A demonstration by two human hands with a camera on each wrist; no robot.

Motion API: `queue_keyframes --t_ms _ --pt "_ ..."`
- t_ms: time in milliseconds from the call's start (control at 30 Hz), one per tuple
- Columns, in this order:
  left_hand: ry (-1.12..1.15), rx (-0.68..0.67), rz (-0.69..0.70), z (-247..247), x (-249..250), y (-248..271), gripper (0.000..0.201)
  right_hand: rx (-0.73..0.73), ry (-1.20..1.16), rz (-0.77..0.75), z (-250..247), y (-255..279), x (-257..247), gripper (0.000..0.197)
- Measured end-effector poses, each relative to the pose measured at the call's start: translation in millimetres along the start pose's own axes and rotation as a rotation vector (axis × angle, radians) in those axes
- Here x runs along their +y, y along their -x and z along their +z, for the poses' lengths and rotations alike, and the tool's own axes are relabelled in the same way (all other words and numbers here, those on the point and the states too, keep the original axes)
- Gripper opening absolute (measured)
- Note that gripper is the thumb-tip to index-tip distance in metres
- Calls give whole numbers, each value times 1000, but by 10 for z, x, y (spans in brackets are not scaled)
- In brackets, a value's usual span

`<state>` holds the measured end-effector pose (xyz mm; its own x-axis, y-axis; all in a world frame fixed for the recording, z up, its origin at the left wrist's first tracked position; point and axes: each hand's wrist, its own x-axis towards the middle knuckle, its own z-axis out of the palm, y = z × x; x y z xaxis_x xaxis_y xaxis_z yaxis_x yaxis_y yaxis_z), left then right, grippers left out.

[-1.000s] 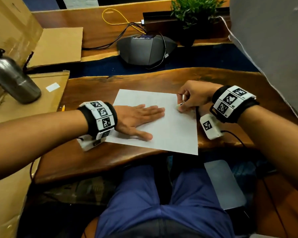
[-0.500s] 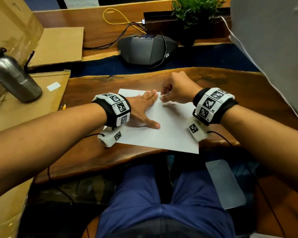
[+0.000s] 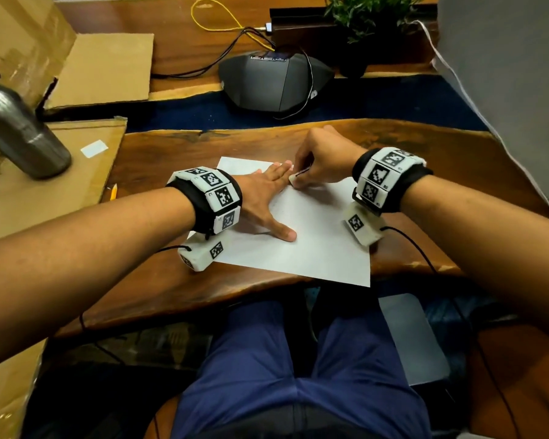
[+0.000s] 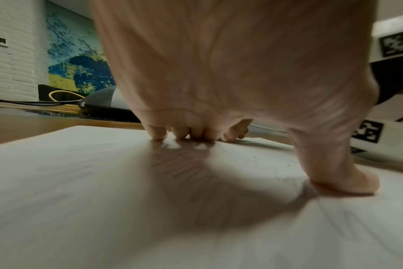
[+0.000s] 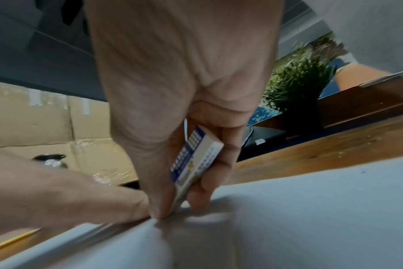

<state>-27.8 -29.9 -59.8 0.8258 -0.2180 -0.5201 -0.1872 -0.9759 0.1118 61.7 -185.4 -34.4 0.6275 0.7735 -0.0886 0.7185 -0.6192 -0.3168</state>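
A white sheet of paper (image 3: 317, 245) lies on the wooden desk (image 3: 159, 286) in front of me. My left hand (image 3: 267, 198) lies flat on it, fingers straight, thumb spread, pressing it down (image 4: 219, 102). My right hand (image 3: 317, 160) pinches a white eraser (image 3: 295, 180) in a blue-and-white sleeve (image 5: 193, 160) between thumb and fingers. The eraser's lower end touches the paper right beside my left fingertips. The paper bulges slightly there in the right wrist view. Faint marks show on the paper (image 4: 276, 174) near the thumb.
A steel bottle (image 3: 16, 128) stands on cardboard (image 3: 61, 182) at the left, with a yellow pencil (image 3: 113, 191) at the cardboard's edge. A grey conference phone (image 3: 276, 83) with cables sits behind the desk, a potted plant (image 3: 365, 23) beyond it. A grey panel (image 3: 514, 74) rises at right.
My right hand with the eraser moved from the paper's right edge leftward to its upper middle. My left hand shifted further up the sheet and turned, fingertips now beside the eraser.
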Motion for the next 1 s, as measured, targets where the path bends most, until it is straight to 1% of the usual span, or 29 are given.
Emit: queue_keyframes --t_ms 33,100,133,200,267,333,433,467,500,533,633,667,700,733,867,933,1000 --pt "4 5 -4 4 0 6 137 15 -11 22 4 -28 16 15" --pt "11 17 -13 7 0 23 136 9 -6 7 26 -18 -12 14" --pt "14 16 -19 10 3 25 136 -19 8 -15 41 15 -40 14" --pt "15 7 -42 -2 9 36 136 -120 44 -62 43 83 -111 14" --pt "10 -10 -56 -17 13 37 136 -188 56 -65 15 90 -131 13" --pt "3 -18 -61 -26 18 21 138 -130 39 -40 -13 22 -69 14" --pt "5 -14 -66 -10 2 15 141 32 6 30 -18 -85 46 15" --pt "7 -15 -68 -7 -5 11 142 59 2 33 -6 -87 62 14" --pt "6 -17 -70 -4 -13 11 143 56 -4 24 2 -73 51 14" --pt "0 -21 -71 -11 -8 7 143 19 -9 12 5 -38 28 14" --pt "-9 -39 -74 -25 3 3 142 -191 7 -16 -13 53 -65 14" --pt "-12 -42 -72 -30 14 -1 141 -222 8 -7 -30 55 -67 15" --pt "-10 -40 -71 -32 20 3 141 -219 -3 11 -47 31 -54 16" --pt "-6 -35 -70 -31 23 9 141 -186 -16 36 -61 -9 -22 16" --pt "20 -14 -72 -21 9 25 141 45 -24 137 -104 -95 100 15" --pt "20 -9 -67 -9 13 29 140 63 -17 169 -120 -43 138 15" --pt "26 7 -60 -4 14 33 139 5 -42 205 -153 56 167 14"
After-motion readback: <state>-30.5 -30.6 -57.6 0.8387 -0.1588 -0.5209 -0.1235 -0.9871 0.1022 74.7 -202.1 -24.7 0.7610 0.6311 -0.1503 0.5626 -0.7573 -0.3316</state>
